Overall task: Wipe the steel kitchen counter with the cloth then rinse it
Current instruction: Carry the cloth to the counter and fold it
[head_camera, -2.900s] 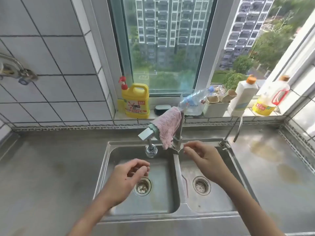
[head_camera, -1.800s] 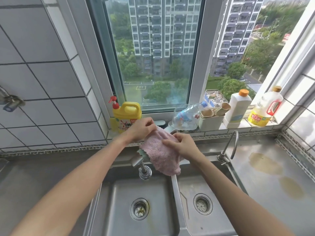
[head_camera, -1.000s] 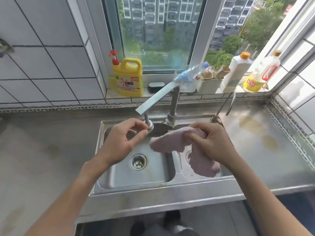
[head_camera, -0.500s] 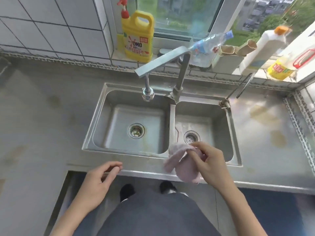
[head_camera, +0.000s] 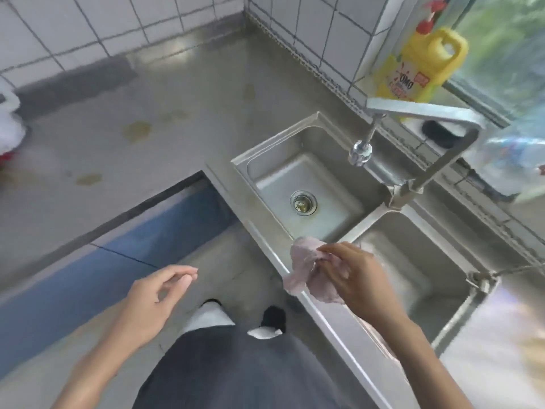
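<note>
My right hand [head_camera: 351,276] grips a crumpled pink cloth [head_camera: 303,267] above the front rim of the double steel sink [head_camera: 265,225]. The cloth hangs from my fingers over the sink's front edge. My left hand [head_camera: 153,293] hovers over the floor, left of the sink, with loosely curled fingers and nothing in it. The steel counter [head_camera: 147,107] stretches away to the left into a tiled corner and carries several yellowish stains [head_camera: 137,131]. A steel tap [head_camera: 413,113] reaches over the left basin.
A yellow detergent jug [head_camera: 421,69] and a clear plastic bottle [head_camera: 507,160] stand on the window ledge behind the sink. A smaller tap [head_camera: 486,278] sits at the right basin. A white and red object [head_camera: 8,119] lies at the counter's far left. My feet are below.
My view has swung left toward the counter corner. My right hand keeps the cloth at the sink's front rim, and my left hand stays empty beside it.
</note>
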`<state>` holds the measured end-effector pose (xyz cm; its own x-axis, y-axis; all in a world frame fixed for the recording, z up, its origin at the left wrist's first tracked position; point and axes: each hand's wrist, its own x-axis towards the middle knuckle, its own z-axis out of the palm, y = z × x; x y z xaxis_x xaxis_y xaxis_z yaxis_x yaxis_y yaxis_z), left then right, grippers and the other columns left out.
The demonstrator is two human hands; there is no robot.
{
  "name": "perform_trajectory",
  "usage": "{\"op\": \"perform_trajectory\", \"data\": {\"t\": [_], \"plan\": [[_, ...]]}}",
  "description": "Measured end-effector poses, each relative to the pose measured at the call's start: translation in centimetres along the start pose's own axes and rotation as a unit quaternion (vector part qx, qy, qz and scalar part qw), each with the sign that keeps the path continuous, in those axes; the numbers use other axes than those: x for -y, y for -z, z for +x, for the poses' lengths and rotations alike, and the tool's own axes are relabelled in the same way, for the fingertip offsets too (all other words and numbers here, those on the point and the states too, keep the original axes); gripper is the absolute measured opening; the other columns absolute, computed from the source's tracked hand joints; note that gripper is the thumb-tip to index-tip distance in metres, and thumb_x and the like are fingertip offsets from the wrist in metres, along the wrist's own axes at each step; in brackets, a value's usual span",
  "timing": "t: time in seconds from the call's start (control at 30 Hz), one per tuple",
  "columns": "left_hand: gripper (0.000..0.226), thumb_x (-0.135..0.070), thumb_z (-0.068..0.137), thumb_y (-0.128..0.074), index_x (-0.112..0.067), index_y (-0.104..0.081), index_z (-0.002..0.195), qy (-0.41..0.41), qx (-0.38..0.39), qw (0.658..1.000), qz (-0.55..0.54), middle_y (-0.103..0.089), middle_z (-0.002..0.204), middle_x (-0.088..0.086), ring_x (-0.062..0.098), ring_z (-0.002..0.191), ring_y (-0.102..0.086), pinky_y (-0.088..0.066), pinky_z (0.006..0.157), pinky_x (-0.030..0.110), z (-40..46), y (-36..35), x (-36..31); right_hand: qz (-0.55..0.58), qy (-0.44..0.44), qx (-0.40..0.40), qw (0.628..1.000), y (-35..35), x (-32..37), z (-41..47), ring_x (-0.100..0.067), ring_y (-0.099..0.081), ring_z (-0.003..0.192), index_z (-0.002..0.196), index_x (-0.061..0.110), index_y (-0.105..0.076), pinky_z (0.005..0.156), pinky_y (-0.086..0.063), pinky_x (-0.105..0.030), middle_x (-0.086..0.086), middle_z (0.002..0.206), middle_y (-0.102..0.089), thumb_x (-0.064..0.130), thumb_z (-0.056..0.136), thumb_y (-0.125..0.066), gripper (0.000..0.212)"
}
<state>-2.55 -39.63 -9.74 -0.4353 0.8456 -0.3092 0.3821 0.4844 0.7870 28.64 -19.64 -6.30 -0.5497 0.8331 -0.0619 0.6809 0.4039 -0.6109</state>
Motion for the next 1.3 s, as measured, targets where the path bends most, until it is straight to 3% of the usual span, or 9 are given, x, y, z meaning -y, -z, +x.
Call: {"op": "perform_trajectory", "data": {"t": [0.1,0.2,0.43,0.53,0.7,1.07,1.3], "plan": [[0.017,-0.027,0.099,-0.063,-0.039,-0.075,0.104,0.038,-0.057,0.998,-0.014,-0.076,0.107,-0.028,-0.009,0.105,-0.068,-0.043,0.094,0.001,-4.2,0.8,2.8,-0.001,0.048,0.023,0.999,-2.1,1.8,0.5,-0.014,-0.065,0.079,0.106,0.028,-0.075,0.067,-0.050,-0.033,0.015,0.092,-0.069,0.018,0.092,-0.072,0.017],[0.019,-0.023,0.100,-0.064,-0.037,-0.075,0.106,0.073,-0.109,0.990,-0.045,-0.076,0.106,-0.030,-0.012,0.102,-0.068,-0.041,0.091,-0.003,-8.0,1.8,5.2,0.004,0.080,0.072,0.994,-4.7,4.4,0.6,-0.015,-0.066,0.082,0.106,0.028,-0.075,0.073,-0.052,-0.034,0.013,0.094,-0.071,0.015,0.090,-0.072,0.020],[0.024,-0.015,0.099,-0.066,-0.035,-0.075,0.106,0.109,-0.176,0.973,-0.097,-0.077,0.105,-0.027,-0.010,0.101,-0.071,-0.046,0.092,0.001,-15.5,6.7,12.9,-0.006,0.133,0.150,0.980,-11.8,12.0,-0.1,-0.018,-0.068,0.083,0.106,0.027,-0.078,0.076,-0.055,-0.039,0.006,0.093,-0.071,0.010,0.090,-0.072,0.024],[0.023,-0.014,0.099,-0.066,-0.033,-0.076,0.109,0.118,-0.176,0.973,-0.088,-0.078,0.106,-0.026,-0.009,0.103,-0.070,-0.046,0.092,0.002,-18.7,10.2,17.5,-0.014,0.154,0.150,0.977,-16.1,16.2,-0.6,-0.022,-0.067,0.079,0.104,0.027,-0.078,0.072,-0.055,-0.045,0.002,0.087,-0.070,0.011,0.090,-0.073,0.022],[0.022,-0.016,0.099,-0.066,-0.034,-0.075,0.109,0.121,-0.198,0.968,-0.094,-0.078,0.108,-0.023,-0.007,0.104,-0.071,-0.047,0.092,0.004,-23.0,16.2,24.4,0.027,0.162,0.128,0.978,-22.9,23.6,-1.7,-0.015,-0.067,0.077,0.099,0.025,-0.079,0.069,-0.056,-0.042,0.007,0.085,-0.071,0.010,0.090,-0.071,0.020],[0.025,-0.012,0.099,-0.067,-0.035,-0.074,0.107,0.117,-0.216,0.962,-0.122,-0.079,0.105,-0.022,-0.003,0.103,-0.073,-0.050,0.090,0.007,-24.2,24.1,30.8,0.077,0.233,0.095,0.965,-29.8,35.6,-2.9,0.004,-0.067,0.088,0.099,0.024,-0.078,0.073,-0.043,-0.005,0.035,0.095,-0.068,0.008,0.092,-0.072,0.019],[0.022,-0.015,0.100,-0.065,-0.032,-0.075,0.111,0.103,-0.219,0.962,-0.124,-0.078,0.106,-0.024,-0.005,0.104,-0.071,-0.049,0.091,0.006,-20.5,27.9,31.6,0.102,0.222,0.105,0.964,-32.8,39.1,0.6,-0.007,-0.070,0.088,0.100,0.021,-0.079,0.074,-0.053,-0.023,0.017,0.096,-0.075,0.016,0.095,-0.072,0.010]]}}
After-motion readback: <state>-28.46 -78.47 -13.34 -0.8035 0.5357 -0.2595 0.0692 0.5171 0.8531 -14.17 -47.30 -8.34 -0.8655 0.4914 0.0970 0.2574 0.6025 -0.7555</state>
